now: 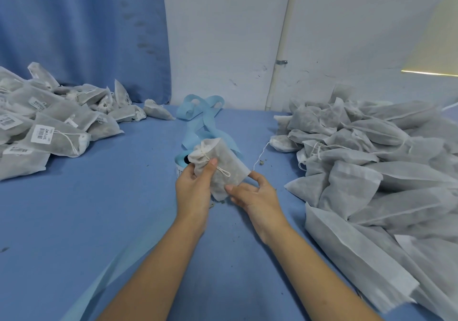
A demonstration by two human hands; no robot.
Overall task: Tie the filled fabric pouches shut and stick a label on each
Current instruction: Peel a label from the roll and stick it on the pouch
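Holds tied pouch [220, 162] at centre, over the counter [111, 209]: in left hand [192, 186], fingers curled round the knotted neck, thumb on top; in right hand [252, 194], pinched at the lower corner. Just behind, label roll [180, 168], blue backing strip [198, 112] trailing toward 12 o'clock. At 10 o'clock, heap of labelled pouches [49, 127]; at 3 o'clock, heap of unlabelled pouches [371, 152].
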